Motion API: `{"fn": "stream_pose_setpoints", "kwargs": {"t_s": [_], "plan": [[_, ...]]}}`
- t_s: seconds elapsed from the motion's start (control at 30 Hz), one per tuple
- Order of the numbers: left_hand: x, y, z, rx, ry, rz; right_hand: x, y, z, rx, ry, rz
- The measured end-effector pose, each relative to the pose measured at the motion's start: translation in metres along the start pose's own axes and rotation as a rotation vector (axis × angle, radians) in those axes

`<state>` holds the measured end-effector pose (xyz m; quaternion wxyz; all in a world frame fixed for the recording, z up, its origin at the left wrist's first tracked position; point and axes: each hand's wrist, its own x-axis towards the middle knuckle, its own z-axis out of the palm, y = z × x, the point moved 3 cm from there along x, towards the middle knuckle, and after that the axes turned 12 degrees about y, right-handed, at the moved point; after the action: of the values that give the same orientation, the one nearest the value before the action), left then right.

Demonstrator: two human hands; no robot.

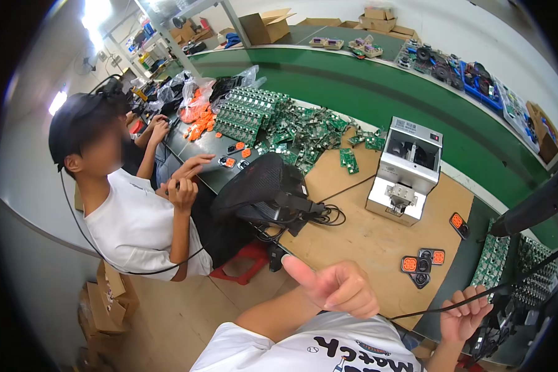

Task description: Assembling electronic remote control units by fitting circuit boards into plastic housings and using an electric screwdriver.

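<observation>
My left hand hangs over the front edge of the tan work board, thumb stretched out and the other fingers loosely bent, with nothing seen in it. At the lower right, my right hand is raised with half-bent fingers and looks free of any object. A black cable crosses in front of it. Between and beyond the hands lie small black devices with orange button pads, and one more sits near the board's right edge. A silver bench machine stands farther back.
A black mesh-covered bag-like object with coiled cable stands left of the board. Green circuit boards are heaped behind it; board panels lie right. A co-worker in a white shirt sits left. A dark arm juts in.
</observation>
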<state>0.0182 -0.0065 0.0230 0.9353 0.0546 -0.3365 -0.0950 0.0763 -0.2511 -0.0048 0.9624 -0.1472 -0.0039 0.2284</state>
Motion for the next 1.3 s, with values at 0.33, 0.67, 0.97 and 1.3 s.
{"fn": "stream_pose_setpoints", "kwargs": {"t_s": [0.33,0.67,0.97,1.3], "plan": [[-0.038,-0.010,-0.029,0.170,0.415,-0.012,0.008,0.042,-0.009,-0.044,0.255,0.245],[-0.043,-0.017,-0.030,-0.013,0.693,-0.087,0.010,0.065,-0.010,-0.094,0.256,0.356],[-0.049,-0.016,-0.046,-0.173,0.786,-0.077,0.009,0.067,-0.023,-0.046,0.176,0.335],[-0.063,-0.024,-0.072,-0.024,0.712,-0.069,0.002,0.066,-0.050,-0.029,0.334,0.249]]}}
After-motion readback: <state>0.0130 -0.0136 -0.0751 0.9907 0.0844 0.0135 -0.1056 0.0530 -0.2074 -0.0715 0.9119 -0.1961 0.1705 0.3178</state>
